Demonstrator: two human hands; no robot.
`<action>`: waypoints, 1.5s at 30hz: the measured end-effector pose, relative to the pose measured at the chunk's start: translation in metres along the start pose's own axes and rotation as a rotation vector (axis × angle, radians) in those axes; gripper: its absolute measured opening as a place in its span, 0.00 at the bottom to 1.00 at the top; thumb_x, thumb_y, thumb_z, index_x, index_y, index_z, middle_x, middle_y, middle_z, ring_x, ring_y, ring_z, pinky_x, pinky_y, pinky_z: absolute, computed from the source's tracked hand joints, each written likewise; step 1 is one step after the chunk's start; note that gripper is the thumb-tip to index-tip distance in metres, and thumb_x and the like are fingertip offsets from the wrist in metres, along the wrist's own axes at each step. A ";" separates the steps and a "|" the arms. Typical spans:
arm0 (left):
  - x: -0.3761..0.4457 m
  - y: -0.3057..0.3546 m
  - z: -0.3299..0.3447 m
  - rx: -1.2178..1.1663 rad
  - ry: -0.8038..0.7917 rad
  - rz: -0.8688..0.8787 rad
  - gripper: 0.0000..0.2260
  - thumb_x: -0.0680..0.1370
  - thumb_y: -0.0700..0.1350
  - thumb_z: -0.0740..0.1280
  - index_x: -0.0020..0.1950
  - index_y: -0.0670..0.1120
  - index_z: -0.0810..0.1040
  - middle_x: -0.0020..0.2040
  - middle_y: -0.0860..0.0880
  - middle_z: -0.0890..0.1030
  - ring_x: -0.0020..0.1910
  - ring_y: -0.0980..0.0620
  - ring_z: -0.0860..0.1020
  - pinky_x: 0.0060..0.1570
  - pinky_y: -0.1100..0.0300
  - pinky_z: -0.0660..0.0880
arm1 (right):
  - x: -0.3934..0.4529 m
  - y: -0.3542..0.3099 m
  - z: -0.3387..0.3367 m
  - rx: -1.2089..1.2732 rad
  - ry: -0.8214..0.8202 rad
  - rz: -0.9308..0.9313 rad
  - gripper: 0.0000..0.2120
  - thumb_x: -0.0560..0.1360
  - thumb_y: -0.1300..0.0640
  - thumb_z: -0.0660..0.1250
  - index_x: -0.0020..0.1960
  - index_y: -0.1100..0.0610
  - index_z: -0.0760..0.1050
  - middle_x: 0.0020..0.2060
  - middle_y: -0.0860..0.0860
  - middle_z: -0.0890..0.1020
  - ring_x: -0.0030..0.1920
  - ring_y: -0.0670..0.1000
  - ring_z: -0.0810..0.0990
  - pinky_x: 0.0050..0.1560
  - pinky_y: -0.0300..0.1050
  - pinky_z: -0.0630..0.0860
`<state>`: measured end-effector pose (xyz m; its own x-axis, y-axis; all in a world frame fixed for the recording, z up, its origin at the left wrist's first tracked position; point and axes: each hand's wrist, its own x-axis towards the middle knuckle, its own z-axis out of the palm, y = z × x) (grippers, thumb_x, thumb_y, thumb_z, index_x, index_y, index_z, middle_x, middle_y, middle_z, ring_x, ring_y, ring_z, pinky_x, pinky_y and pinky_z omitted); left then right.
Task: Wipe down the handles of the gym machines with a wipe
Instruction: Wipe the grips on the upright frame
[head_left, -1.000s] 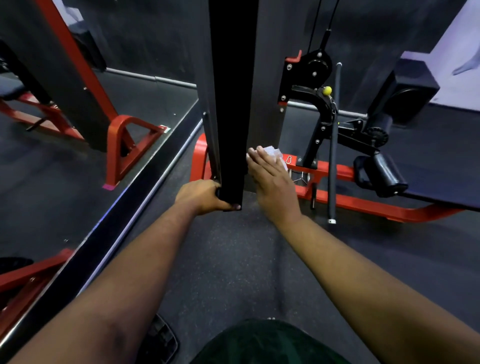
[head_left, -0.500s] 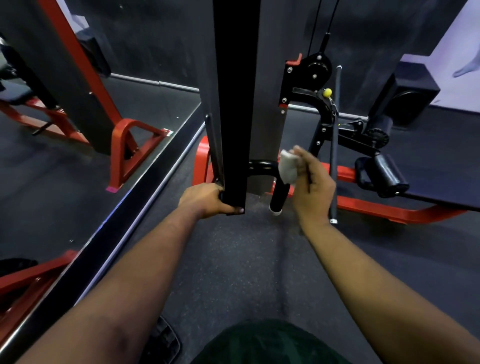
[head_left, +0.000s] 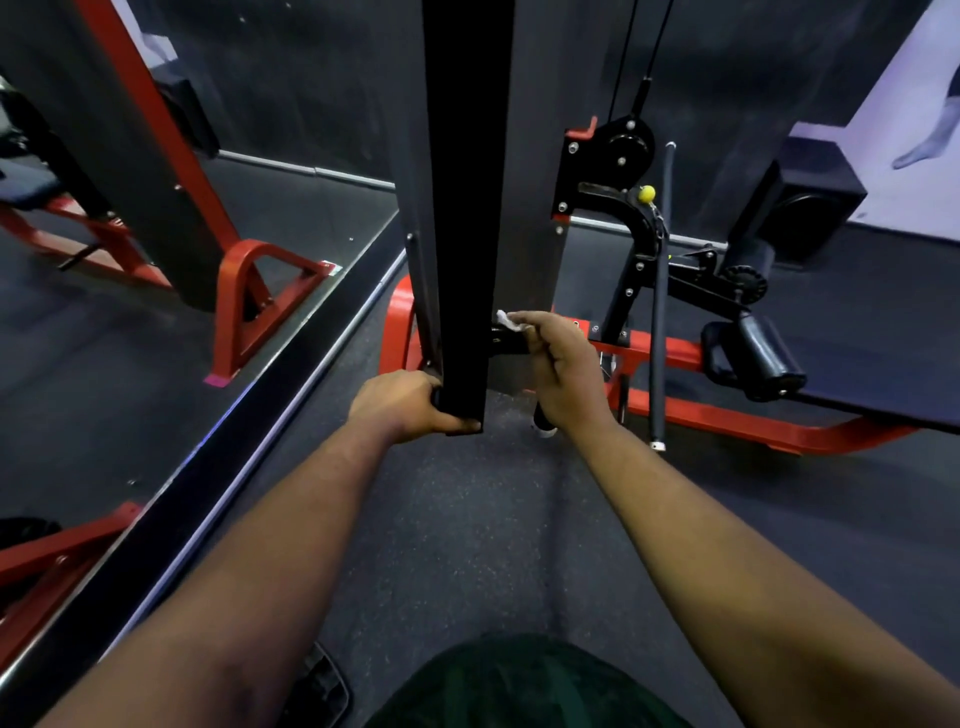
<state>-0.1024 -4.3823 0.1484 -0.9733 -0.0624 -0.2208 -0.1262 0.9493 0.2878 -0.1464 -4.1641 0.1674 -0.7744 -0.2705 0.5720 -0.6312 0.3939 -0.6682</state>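
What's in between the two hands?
In the head view, the bottom end of a black upright post stands between them. The left hand grips its corner; the right hand presses a wipe beside it.

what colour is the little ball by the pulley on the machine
Yellow; the ball shows clearly in the head view, beside the black pulley.

I count two hands: left hand (head_left: 402, 402) and right hand (head_left: 563, 371). I see one white wipe (head_left: 508, 320) and one black handle (head_left: 511, 343).

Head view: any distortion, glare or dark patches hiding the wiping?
Head view: wide-angle bending bows the forearms and floor edges; dim lighting, no glare; the black upright post is nearly featureless and hides part of the handle; the white wipe under the right hand stays readable.
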 end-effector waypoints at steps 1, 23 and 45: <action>0.000 0.001 0.000 0.011 0.006 0.006 0.28 0.60 0.82 0.67 0.41 0.60 0.78 0.35 0.60 0.80 0.41 0.56 0.80 0.38 0.57 0.73 | 0.000 0.000 -0.001 0.042 0.012 0.087 0.14 0.85 0.55 0.58 0.60 0.57 0.81 0.55 0.49 0.84 0.57 0.47 0.81 0.58 0.47 0.78; 0.005 -0.010 -0.004 0.133 -0.097 0.129 0.19 0.67 0.58 0.80 0.50 0.55 0.77 0.44 0.56 0.79 0.45 0.52 0.77 0.41 0.58 0.70 | 0.019 0.007 -0.007 0.062 -0.199 0.336 0.42 0.77 0.25 0.46 0.50 0.61 0.80 0.44 0.58 0.82 0.45 0.53 0.80 0.48 0.48 0.74; -0.004 -0.006 0.003 0.141 -0.035 0.123 0.11 0.70 0.53 0.72 0.37 0.54 0.70 0.37 0.54 0.75 0.42 0.49 0.78 0.40 0.56 0.74 | -0.007 0.027 -0.017 0.450 -0.057 0.650 0.18 0.84 0.48 0.56 0.51 0.53 0.84 0.43 0.49 0.87 0.45 0.46 0.84 0.49 0.38 0.76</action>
<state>-0.0974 -4.3869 0.1449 -0.9722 0.0655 -0.2247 0.0243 0.9831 0.1814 -0.1575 -4.1361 0.1534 -0.9874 -0.1576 -0.0158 0.0002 0.0987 -0.9951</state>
